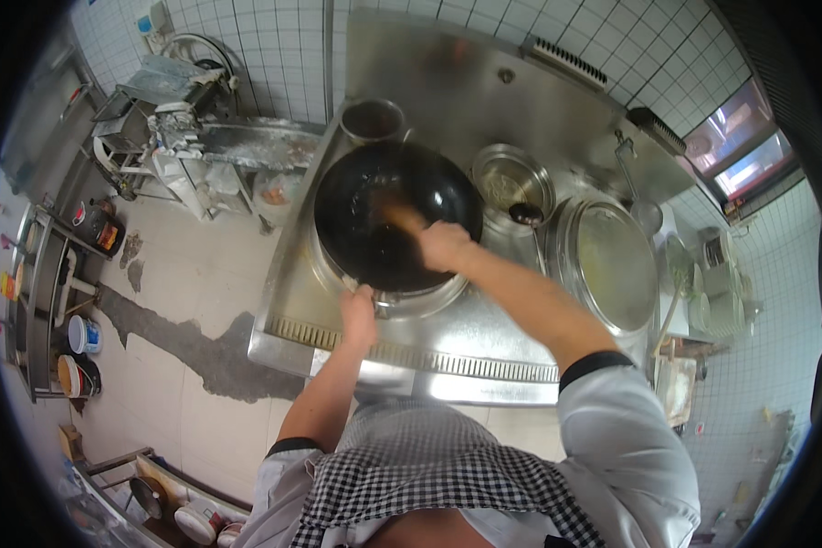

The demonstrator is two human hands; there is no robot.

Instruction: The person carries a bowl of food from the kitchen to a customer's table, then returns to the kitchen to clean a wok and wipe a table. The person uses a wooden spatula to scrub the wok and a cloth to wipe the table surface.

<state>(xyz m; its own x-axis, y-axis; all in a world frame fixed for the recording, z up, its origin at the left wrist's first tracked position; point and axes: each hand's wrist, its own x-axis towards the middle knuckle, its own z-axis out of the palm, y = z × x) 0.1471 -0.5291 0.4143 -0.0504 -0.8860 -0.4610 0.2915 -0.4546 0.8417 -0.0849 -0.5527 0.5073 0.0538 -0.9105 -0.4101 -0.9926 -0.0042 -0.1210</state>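
Observation:
A large black wok sits on the round burner ring of a steel range. My right hand reaches inside it, closed around a tan brush, apparently a bamboo wok brush. Motion blur hides the brush's shape and its far end. At the near rim of the wok, my left hand grips the edge, with a bit of pale cloth at the fingertips. The dark inner surface of the wok has glossy highlights and looks wet.
Behind the wok stands a round metal pot. To its right are a steel basin with a ladle and a large lidded pot. A slotted drain runs along the range's front. Stacked bowls stand far right.

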